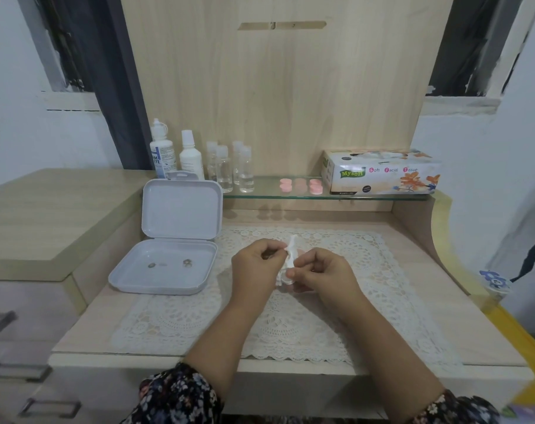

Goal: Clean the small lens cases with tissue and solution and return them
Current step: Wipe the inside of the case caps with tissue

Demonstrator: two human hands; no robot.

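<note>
White tissue (291, 255), twisted into a strip, stands up between the two hands over the middle of a lace mat (367, 270) on a pale wooden desk (91, 325). The left hand (255, 264) pinches the upper part of the tissue with curled fingers and thumb. The right hand (319, 272) has its fingers curled too, thumb pressed toward the lower end of the tissue, where a small pale pink lens case (293, 286) seems to sit under the fingertips; most of it is hidden, so its exact grip is hard to tell. Both forearms reach in from floral sleeves (174, 396) at the bottom edge.

Left of the hands, touching the mat's edge, lies an open white box (165, 270), its lid upright; a few tiny dark bits lie on its floor. Behind it runs a glass shelf (269, 191). On the shelf, from left to right, stand two white solution bottles (176, 154), four small clear bottles (231, 166), a group of pink lens cases (301, 185) lying in pairs, and a tissue box (380, 171) printed with orange flowers. The cases on the shelf sit just beside the tissue box and well apart from the hands. A light wood panel (284, 87) rises behind the shelf.
</note>
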